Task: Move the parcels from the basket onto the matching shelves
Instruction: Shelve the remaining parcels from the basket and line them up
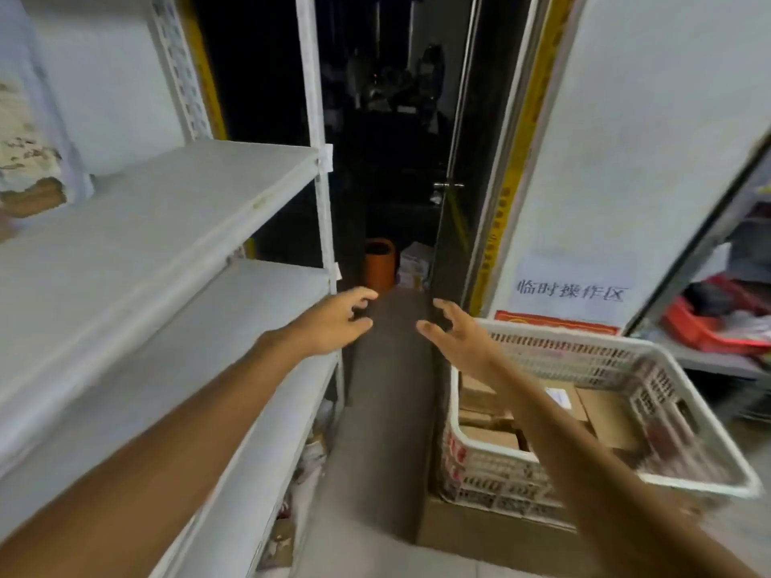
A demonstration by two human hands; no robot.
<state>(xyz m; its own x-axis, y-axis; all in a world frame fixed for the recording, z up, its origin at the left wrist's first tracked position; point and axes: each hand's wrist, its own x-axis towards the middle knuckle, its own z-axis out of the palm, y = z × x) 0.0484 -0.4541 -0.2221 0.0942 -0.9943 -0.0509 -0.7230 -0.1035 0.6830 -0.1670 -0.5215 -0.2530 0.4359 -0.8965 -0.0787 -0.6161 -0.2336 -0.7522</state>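
Note:
A white plastic basket (617,352) stands low on the right, resting on a cardboard box. Several brown cardboard parcels (605,415) lie inside it, one with a white label. White metal shelves (167,194) run along the left, two bare boards in view. My left hand (333,323) is stretched forward beside the shelf's front post, fingers curled apart, holding nothing. My right hand (454,335) reaches forward over the basket's near left corner, fingers spread, also holding nothing. Both hands hover above the floor strip between shelf and basket.
A dark doorway lies straight ahead with an orange bin (379,264) and boxes on its floor. A white panel with a printed sign (571,292) stands behind the basket. A red tray (717,323) sits on a low rack at far right. Packets lie under the shelves.

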